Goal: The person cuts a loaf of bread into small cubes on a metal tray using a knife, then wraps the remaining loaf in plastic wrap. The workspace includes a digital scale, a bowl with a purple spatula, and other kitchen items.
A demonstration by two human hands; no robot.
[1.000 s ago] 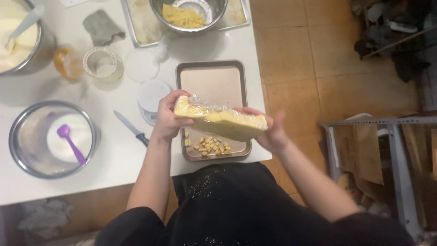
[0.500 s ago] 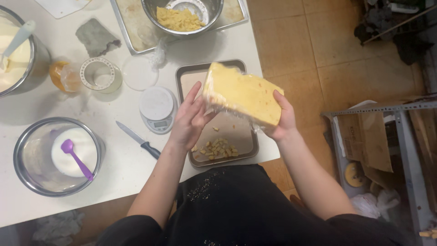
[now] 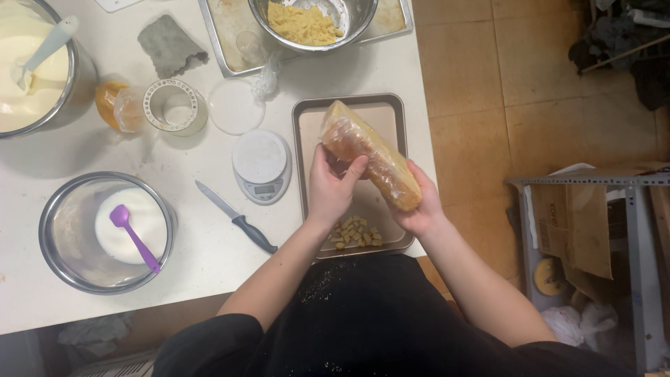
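Plastic-wrapped loaf [image 3: 370, 155], one, in left hand [image 3: 333, 187], right hand [image 3: 419, 209], over tray [image 3: 307, 112].

Warm, yellowish indoor light fell from above onto the white desk [image 3: 209, 237], which was evenly bright, while the far right side by the metal rack [image 3: 628, 209] and the lower corners lay dim and murky. Soft grey shadows spread left of the big cream bowl [image 3: 42, 77] and under the glass jar [image 3: 174, 108], and small glints showed on the steel bowl with the purple spatula [image 3: 70, 230]. The picture was fairly sharp in the middle, slightly soft and grainy towards the dark edges, with little visible bending of straight lines
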